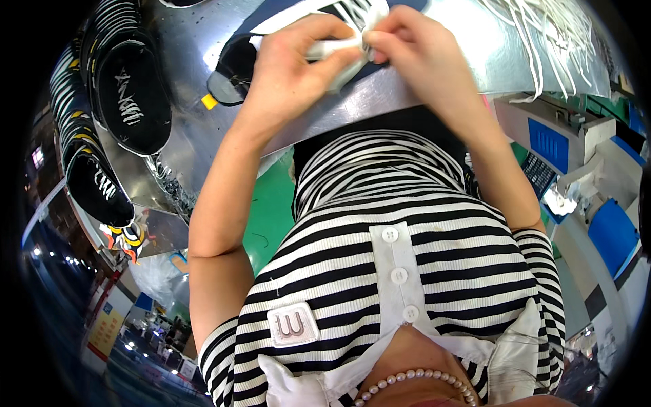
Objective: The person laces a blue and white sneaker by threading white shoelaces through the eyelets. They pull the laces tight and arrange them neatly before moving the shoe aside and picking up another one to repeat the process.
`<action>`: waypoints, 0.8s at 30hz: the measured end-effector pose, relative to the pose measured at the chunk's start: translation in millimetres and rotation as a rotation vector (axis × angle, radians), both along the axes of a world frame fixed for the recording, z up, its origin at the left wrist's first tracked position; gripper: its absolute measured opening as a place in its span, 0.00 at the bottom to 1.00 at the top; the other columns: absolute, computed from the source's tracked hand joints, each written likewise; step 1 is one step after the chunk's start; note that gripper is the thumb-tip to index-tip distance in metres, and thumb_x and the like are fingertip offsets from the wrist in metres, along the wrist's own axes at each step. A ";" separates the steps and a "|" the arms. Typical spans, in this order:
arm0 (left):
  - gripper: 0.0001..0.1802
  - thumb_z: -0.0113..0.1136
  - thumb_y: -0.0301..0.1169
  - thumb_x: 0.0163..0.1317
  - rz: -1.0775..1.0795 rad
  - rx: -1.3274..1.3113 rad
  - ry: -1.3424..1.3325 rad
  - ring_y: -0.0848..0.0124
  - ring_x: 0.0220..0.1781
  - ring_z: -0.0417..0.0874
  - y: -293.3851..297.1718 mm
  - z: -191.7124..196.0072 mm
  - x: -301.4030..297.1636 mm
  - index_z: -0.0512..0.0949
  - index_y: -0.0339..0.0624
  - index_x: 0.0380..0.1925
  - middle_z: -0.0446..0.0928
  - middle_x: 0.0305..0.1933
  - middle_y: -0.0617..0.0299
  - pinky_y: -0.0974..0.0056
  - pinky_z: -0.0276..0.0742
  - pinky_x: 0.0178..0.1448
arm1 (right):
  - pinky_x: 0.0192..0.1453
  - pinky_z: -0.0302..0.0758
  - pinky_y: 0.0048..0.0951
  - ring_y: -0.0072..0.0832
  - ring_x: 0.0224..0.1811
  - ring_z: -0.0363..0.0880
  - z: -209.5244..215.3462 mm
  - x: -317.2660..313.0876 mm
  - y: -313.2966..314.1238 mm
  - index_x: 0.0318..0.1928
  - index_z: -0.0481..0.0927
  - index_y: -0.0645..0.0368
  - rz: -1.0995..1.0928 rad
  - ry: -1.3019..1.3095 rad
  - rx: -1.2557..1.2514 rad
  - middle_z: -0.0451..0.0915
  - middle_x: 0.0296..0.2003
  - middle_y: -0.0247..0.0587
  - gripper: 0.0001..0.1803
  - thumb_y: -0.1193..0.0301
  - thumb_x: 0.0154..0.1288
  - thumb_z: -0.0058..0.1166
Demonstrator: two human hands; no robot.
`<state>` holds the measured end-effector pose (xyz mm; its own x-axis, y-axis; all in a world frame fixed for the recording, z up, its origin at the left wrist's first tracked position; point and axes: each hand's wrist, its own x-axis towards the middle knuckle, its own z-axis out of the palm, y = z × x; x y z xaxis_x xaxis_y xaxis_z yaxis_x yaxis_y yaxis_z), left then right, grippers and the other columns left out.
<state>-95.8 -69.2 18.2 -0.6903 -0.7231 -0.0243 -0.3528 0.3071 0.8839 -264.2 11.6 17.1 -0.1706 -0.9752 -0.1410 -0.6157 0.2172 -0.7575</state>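
A shoe upper (230,71) lies on the metal table, dark and grey, with a white section, white lacing (354,9) and a small yellow tab (209,102) at its heel end. My left hand (298,64) is closed on its white part, thumb and fingers pinching it. Against that spot, my right hand (424,57) has its fingertips pressed together on a white shoelace; motion smears it slightly, and the fingers partly hide the lace. Both hands are close together above the table's near edge.
Loose white laces (542,41) lie heaped at the table's right end, some hanging over the edge. Black shoes with striped sides (132,102) stand in stacked rows at the left. The metal table (186,74) ends just before my body; green floor (271,203) shows below.
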 end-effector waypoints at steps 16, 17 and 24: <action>0.10 0.68 0.19 0.47 0.006 -0.908 -0.099 0.62 0.27 0.75 27.6 5.2 6.8 0.80 0.40 0.31 0.74 0.25 0.60 0.61 0.71 0.30 | 0.30 0.76 0.33 0.37 0.29 0.83 23.6 -5.6 -4.9 0.45 0.80 0.58 0.279 0.297 -0.418 0.83 0.29 0.43 0.10 0.75 0.63 0.57; 0.10 0.68 0.19 0.47 0.014 -0.914 -0.099 0.63 0.27 0.75 27.0 3.1 8.9 0.80 0.40 0.31 0.74 0.25 0.60 0.61 0.71 0.30 | 0.31 0.75 0.33 0.39 0.30 0.82 23.1 -3.8 -9.7 0.46 0.80 0.57 0.298 0.428 -0.351 0.82 0.28 0.44 0.11 0.75 0.63 0.57; 0.12 0.70 0.19 0.45 0.004 -0.921 -0.013 0.64 0.26 0.74 23.0 -6.5 13.1 0.80 0.39 0.31 0.73 0.23 0.61 0.63 0.70 0.28 | 0.38 0.76 0.29 0.31 0.32 0.83 20.5 -13.4 -34.5 0.43 0.81 0.58 0.291 -0.080 -0.097 0.82 0.28 0.42 0.11 0.74 0.59 0.62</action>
